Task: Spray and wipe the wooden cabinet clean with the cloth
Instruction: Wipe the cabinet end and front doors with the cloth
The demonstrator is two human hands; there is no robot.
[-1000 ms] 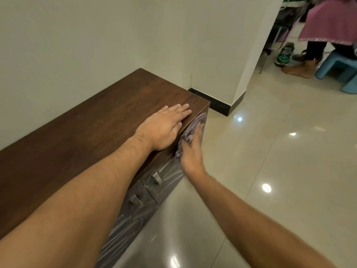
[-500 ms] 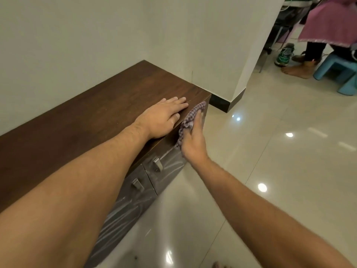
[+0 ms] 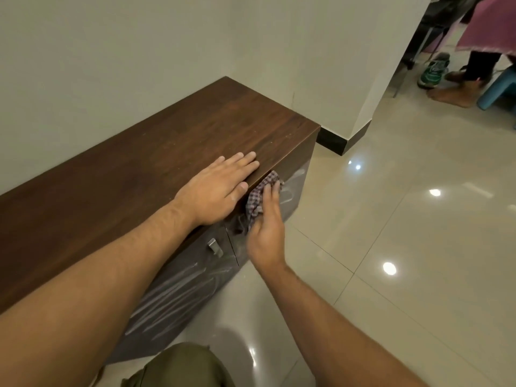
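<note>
Wooden cabinet (image 3: 167, 152) front — right hand (image 3: 265, 233), gripping the checked cloth (image 3: 259, 196), has slid back from the corner; left hand (image 3: 217, 185) lies flat, empty — wiping continues.

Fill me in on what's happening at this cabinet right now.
A person is wiping the low wooden cabinet. The left hand lies flat, palm down, on the top near its front edge. The right hand presses a checked cloth against the glossy door front just under that edge. Streaks show on the door fronts. No spray bottle is in view.
</note>
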